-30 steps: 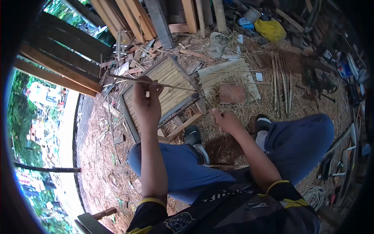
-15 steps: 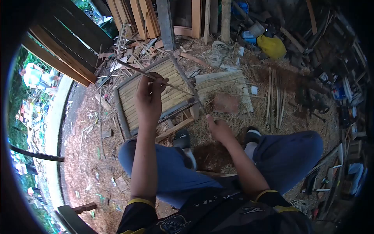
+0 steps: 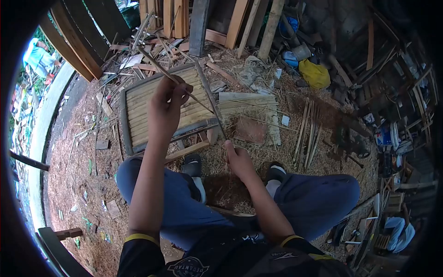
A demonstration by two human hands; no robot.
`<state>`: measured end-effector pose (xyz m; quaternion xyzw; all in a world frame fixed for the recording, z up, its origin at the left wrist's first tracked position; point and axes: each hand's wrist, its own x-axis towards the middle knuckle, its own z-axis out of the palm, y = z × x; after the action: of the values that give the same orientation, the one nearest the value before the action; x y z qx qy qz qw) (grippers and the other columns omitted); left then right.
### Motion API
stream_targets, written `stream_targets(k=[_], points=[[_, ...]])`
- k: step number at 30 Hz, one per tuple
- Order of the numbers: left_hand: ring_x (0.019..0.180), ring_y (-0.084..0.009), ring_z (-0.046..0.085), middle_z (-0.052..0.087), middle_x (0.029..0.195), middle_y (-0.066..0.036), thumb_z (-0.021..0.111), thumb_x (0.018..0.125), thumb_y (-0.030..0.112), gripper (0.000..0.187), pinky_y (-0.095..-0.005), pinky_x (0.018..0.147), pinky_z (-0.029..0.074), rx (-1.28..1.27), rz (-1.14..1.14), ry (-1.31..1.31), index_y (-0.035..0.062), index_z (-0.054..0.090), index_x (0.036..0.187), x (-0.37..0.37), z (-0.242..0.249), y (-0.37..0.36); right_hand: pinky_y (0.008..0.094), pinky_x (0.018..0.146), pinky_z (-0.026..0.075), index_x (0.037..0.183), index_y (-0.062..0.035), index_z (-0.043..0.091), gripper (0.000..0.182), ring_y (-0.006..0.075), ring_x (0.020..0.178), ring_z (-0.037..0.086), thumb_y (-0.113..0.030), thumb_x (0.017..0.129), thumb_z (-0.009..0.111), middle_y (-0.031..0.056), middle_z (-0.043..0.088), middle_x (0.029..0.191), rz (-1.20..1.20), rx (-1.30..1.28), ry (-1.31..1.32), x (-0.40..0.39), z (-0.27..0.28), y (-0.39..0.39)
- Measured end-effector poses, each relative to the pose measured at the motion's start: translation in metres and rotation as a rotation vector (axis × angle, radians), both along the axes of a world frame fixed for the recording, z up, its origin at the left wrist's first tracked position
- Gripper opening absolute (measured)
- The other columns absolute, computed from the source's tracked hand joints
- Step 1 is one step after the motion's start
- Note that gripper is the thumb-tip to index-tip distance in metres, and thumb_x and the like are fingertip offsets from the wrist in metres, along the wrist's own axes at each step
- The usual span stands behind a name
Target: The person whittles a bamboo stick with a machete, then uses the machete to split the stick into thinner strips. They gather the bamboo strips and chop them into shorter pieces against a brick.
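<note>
My left hand [image 3: 165,104] is raised over the slatted panel, closed around a thin bamboo strip [image 3: 199,100] that slants down to the right. My right hand [image 3: 239,160] is lower, in front of my knees, its fingers wrapped round a knife. Only the narrow dark blade [image 3: 222,131] shows, pointing up and left near the strip's lower end; the handle is hidden in the fist. Beneath my left hand, the bamboo-slat panel [image 3: 138,113] in its dark wooden frame lies tilted on the ground.
Bundled thin strips [image 3: 247,102] lie right of the panel, by a reddish flat slab [image 3: 250,129]. Long sticks [image 3: 307,134] rest farther right. A yellow bag [image 3: 314,74] sits at the back. Planks [image 3: 74,39] lean at the left. Shavings cover the ground.
The whole view has shifted, so the panel and both hands appear farther left. Both hands keep their grips, and the strip's lower end stays close to the blade.
</note>
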<state>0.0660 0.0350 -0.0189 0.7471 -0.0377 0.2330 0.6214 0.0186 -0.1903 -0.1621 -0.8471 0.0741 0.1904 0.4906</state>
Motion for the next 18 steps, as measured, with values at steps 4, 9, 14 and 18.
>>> stream_targets(k=[4,9,14,18], points=[[0.094,-0.0127,0.071,0.071,0.093,-0.008,0.055,0.106,0.007,0.007,-0.0272,0.079,0.061,-0.059,-0.004,-0.043,0.0004,0.059,0.106,0.01,-0.002,-0.003,0.0378,0.056,0.047,0.068,-0.0012,0.062,0.078,0.021,0.051,0.058,-0.067,0.103,0.041,0.0086,0.057,0.057,0.031,0.048,-0.1,-0.006,0.004,0.004],[0.092,-0.0123,0.07,0.071,0.093,-0.007,0.056,0.106,0.007,0.006,-0.0274,0.078,0.061,-0.079,-0.026,-0.056,0.0012,0.058,0.105,0.025,-0.003,0.008,0.0365,0.051,0.045,0.071,-0.0008,0.06,0.074,0.0179,0.048,0.056,-0.065,0.104,0.043,0.0061,0.055,0.055,0.008,-0.023,0.003,0.002,-0.024,-0.011],[0.087,-0.0117,0.072,0.071,0.087,-0.006,0.059,0.104,0.008,0.009,-0.0265,0.073,0.06,-0.043,-0.005,-0.079,0.0004,0.059,0.1,0.032,-0.004,0.002,0.0347,0.046,0.042,0.072,-0.0024,0.059,0.072,0.0172,0.044,0.053,-0.066,0.102,0.045,0.0052,0.054,0.055,0.017,0.097,-0.013,-0.001,-0.005,-0.007],[0.087,-0.0118,0.071,0.072,0.089,-0.007,0.059,0.105,0.009,0.01,-0.0273,0.074,0.06,-0.044,0.012,-0.054,0.0004,0.058,0.099,0.033,-0.004,0.007,0.0331,0.041,0.039,0.072,-0.0038,0.058,0.07,0.0155,0.042,0.049,-0.065,0.103,0.044,0.0046,0.054,0.057,-0.03,-0.028,0.096,0.005,-0.016,-0.011]])
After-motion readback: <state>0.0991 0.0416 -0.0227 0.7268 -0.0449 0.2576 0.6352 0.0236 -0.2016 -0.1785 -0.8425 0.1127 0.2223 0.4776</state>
